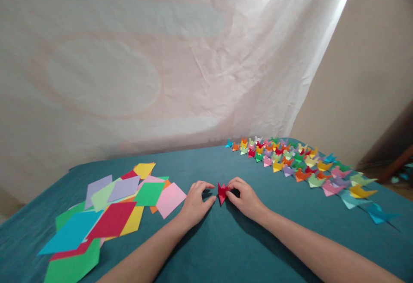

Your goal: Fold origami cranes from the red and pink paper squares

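A small red origami crane (222,193) is at the middle of the table, between my hands. My right hand (242,197) pinches its right side between thumb and fingers. On the other side, my left hand (197,201) is curved towards the crane, thumb and forefinger apart, with a small gap between the fingertips and the paper. Nothing shows in the left hand.
Loose coloured paper squares (116,218) lie overlapping on the left of the teal tablecloth (200,253). Rows of several folded paper cranes (301,174) stand along the right side. A pale cloth (145,59) hangs behind the table.
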### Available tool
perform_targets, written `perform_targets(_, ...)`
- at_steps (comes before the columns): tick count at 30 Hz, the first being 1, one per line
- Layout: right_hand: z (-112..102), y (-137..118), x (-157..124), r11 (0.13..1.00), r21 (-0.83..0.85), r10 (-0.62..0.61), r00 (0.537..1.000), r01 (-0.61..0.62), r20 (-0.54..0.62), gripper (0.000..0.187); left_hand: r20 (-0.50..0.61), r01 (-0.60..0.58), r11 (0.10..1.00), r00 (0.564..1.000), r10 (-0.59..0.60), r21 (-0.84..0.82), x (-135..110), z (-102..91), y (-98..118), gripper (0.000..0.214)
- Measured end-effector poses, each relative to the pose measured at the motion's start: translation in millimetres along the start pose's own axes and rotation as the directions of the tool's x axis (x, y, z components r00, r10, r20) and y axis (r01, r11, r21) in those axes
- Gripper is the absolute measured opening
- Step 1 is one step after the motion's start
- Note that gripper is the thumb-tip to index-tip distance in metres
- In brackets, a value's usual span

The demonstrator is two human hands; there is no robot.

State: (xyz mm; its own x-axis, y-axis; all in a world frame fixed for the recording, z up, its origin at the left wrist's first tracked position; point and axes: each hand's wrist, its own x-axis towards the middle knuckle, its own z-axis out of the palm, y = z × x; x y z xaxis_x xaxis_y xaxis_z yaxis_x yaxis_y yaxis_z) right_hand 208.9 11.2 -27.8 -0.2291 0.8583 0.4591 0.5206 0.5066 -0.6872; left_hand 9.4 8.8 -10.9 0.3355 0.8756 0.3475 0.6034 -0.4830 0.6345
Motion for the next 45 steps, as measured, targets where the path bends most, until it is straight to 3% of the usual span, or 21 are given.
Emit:
perform_targets(6,1,2,-3,0.989,-0.143,0.035,0.999,-0.033,0.015,0.013,0.001,-0.040,0.999,0.999,0.040,-0.008,-1,-0.2,3,0.010)
perform_targets(11,-11,6,6,0.998,-0.057,-0.003,1.000,0.005,0.029,0.024,0.014,-0.067,0.998,0.998,0.066,0.013,-2,-1.1,6,0.007)
perform_targets(14,-21,12,20,0.993,-0.005,-0.115,0.987,0.117,0.113,0.013,0.030,-0.084,0.996,0.996,0.083,0.038,-3,-0.9,6,0.010)
perform_targets(17,-23,18,35,0.975,0.054,-0.223,0.928,0.216,0.298,0.038,0.014,-0.078,0.996,0.997,0.078,0.041,-3,0.1,5,0.012)
perform_targets(21,-17,18,49,0.956,0.204,-0.286,0.826,0.210,0.486,0.065,-0.063,-0.024,0.999,0.998,0.026,0.033,-1,2.8,-2,0.010)
perform_targets(23,-15,15,53,0.942,0.252,-0.327,0.774,0.222,0.543,0.071,-0.108,0.019,0.999,0.994,-0.016,0.029,0,4.4,-7,0.009)
perform_targets(27,-18,7,55,0.932,0.259,-0.360,0.724,0.253,0.588,0.072,-0.128,0.053,0.999,0.990,-0.053,-0.001,4,7.3,-17,0.020)
perform_targets(37,-36,7,43,0.962,0.162,-0.273,0.795,0.220,0.542,0.056,-0.083,0.029,1.000,0.996,-0.029,-0.003,6,7.5,-17,0.025)
perform_targets(41,-42,11,38,0.981,0.148,-0.183,0.858,0.127,0.479,0.046,-0.075,0.020,1.000,0.997,-0.020,0.008,5,6.7,-16,0.025)
perform_targets(45,-41,23,43,0.995,0.093,-0.054,0.938,0.023,0.341,0.036,-0.087,0.008,1.000,0.996,-0.008,0.002,4,6.3,-17,0.027)
